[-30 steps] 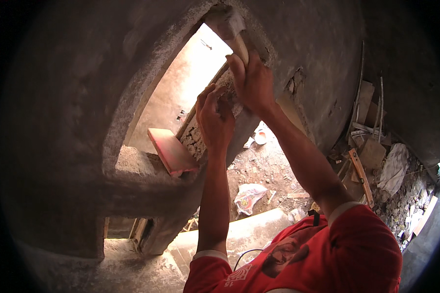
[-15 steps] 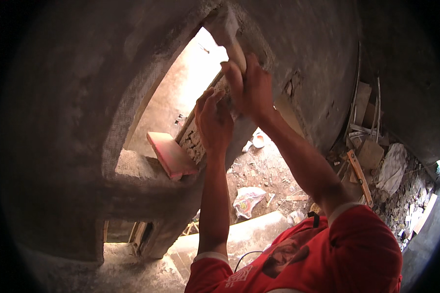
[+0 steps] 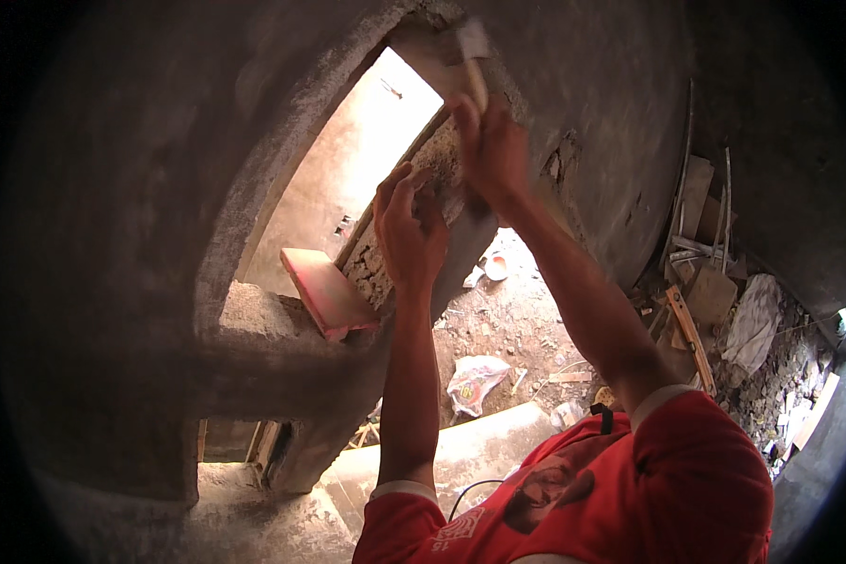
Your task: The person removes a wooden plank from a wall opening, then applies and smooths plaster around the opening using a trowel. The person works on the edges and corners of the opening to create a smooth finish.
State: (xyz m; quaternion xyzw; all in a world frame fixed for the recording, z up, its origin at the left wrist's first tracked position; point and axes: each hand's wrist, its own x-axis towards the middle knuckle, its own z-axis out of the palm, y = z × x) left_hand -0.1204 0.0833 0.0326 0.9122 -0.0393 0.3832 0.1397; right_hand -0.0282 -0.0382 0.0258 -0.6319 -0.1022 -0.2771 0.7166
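Observation:
My right hand [image 3: 494, 155] is closed round the pale wooden handle of a trowel [image 3: 475, 58]. Its flat metal blade points up and is blurred, close to the top corner of a rough wall opening [image 3: 324, 179]. My left hand [image 3: 410, 230] is raised below and left of it, beside the brick-and-mortar side of the opening [image 3: 371, 268]. The fingers of that hand are curled inward; what they hold, if anything, is hidden. A reddish flat board [image 3: 329, 293] lies tilted on the sill of the opening, left of my left wrist.
Grey plastered wall [image 3: 122, 235] surrounds the opening. A smaller opening [image 3: 230, 444] sits lower left. On the rubble-strewn ground below lie a plastic bag [image 3: 477, 383] and a white container [image 3: 495, 269]. A wooden spirit level [image 3: 691, 329], boards and a pale sack [image 3: 754, 324] stand at the right.
My right hand has moved a little right and down with the trowel, whose blade has swung away from the opening's top edge. My left hand stays nearly in place.

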